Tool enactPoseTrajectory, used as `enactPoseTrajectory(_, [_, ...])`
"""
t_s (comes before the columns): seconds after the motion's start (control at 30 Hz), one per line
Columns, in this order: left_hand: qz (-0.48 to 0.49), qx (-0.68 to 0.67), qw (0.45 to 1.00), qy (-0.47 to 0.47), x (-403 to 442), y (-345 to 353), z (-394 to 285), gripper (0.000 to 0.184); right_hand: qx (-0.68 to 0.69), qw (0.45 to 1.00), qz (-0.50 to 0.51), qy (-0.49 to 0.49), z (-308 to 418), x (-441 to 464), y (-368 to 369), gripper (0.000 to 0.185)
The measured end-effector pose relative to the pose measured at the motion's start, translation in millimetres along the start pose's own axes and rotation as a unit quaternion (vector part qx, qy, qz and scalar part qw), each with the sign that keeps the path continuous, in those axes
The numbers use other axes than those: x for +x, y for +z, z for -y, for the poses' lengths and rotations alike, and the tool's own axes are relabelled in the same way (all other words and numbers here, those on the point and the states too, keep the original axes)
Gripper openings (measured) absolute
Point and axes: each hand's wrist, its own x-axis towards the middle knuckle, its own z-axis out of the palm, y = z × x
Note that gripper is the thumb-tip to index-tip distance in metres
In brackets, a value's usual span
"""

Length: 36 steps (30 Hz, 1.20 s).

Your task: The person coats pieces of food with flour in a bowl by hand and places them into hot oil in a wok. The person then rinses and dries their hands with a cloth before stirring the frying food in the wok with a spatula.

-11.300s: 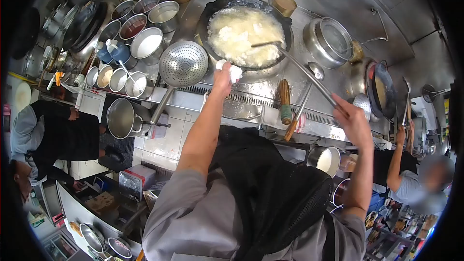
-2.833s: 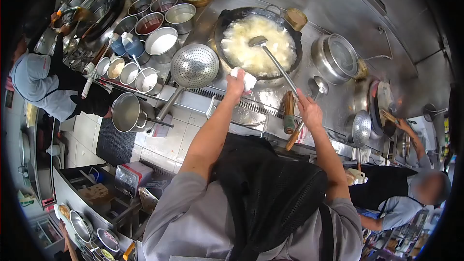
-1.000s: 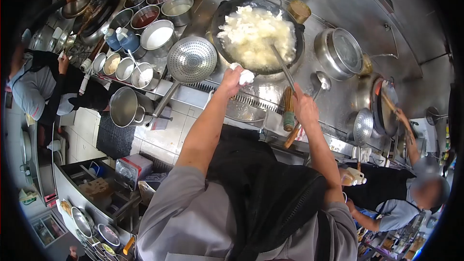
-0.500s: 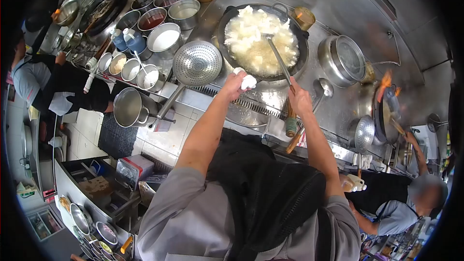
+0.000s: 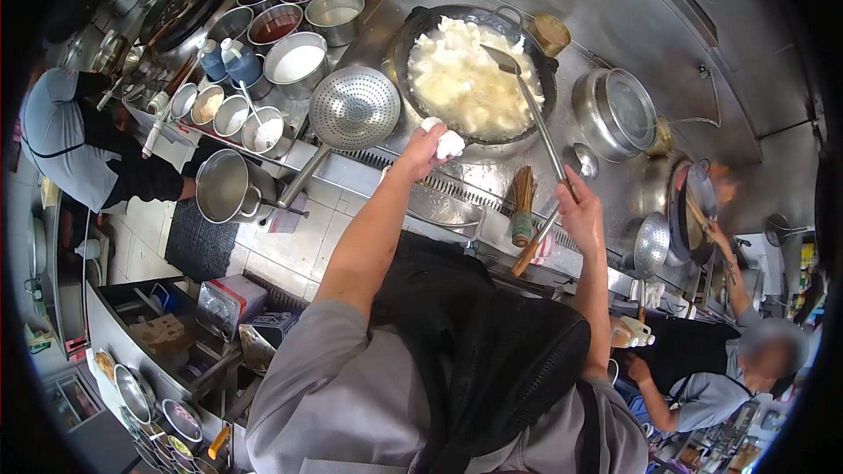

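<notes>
At the near rim of a large black wok (image 5: 553,88), my left hand (image 5: 420,154) is closed on a bunched white cloth (image 5: 450,144). Pale, fluffy pieces of food (image 5: 470,66) lie in bubbling, yellowish oil inside it. My right hand (image 5: 581,218) grips the long metal handle of a wok spatula (image 5: 537,114). The spatula's blade is over the right part of the wok, beside the food; whether it touches the oil I cannot tell. Close to my right hand are a ladle (image 5: 583,161) with a wooden handle end and a bamboo brush (image 5: 523,197).
A perforated skimmer (image 5: 355,108) rests left of the wok. Steel pots of sauces and powders (image 5: 299,63) stand beyond it. Stacked steel pots (image 5: 615,112) sit at the right. One person (image 5: 724,369) works at a flaming wok on the right; another (image 5: 75,140) stands at far left.
My right hand has drawn back toward me and to the right, pulling the spatula with it; its blade now shows higher in the wok. My left hand stays at the rim with the cloth.
</notes>
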Motion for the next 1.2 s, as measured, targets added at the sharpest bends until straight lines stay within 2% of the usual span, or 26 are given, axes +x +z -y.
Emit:
enactPoseTrajectory(0.07, [-0.027,0.009,1.000,0.000,-5,6,-2,0.035,-0.016,0.999,-0.026,-0.024,6,6,1,0.049])
enactPoseTrajectory(0.13, [-0.081,0.026,0.996,0.005,-13,18,-6,0.040,-0.058,0.989,-0.070,-0.113,-1,25,15,0.048])
enactPoseTrajectory(0.17, [-0.160,0.027,0.987,0.013,-17,32,-8,0.046,-0.079,0.980,-0.091,-0.158,-4,37,20,0.048])
enactPoseTrajectory(0.27, [-0.169,0.005,0.985,0.029,-19,37,-3,0.049,-0.102,0.984,-0.057,-0.131,24,57,43,0.046])
enactPoseTrajectory(0.37, [-0.140,-0.004,0.989,0.037,-7,28,1,0.041,-0.133,0.979,-0.038,-0.152,21,78,78,0.046])
enactPoseTrajectory(0.5, [-0.132,-0.010,0.990,0.038,0,20,8,0.035,-0.218,0.947,-0.036,-0.232,-7,67,95,0.054])
enactPoseTrajectory(0.6, [-0.104,-0.010,0.993,0.049,-6,19,6,0.036,-0.269,0.938,-0.046,-0.213,-32,47,79,0.054])
enactPoseTrajectory(0.87, [-0.113,0.001,0.992,0.057,-1,16,11,0.035,-0.346,0.913,-0.066,-0.206,-86,2,17,0.054])
enactPoseTrajectory(1.07, [-0.076,0.005,0.996,0.052,-7,17,4,0.030,-0.364,0.901,-0.078,-0.224,-83,-24,-9,0.051])
enactPoseTrajectory(1.2, [-0.066,0.019,0.997,0.045,-9,16,2,0.038,-0.361,0.899,-0.068,-0.239,-48,-34,-34,0.050])
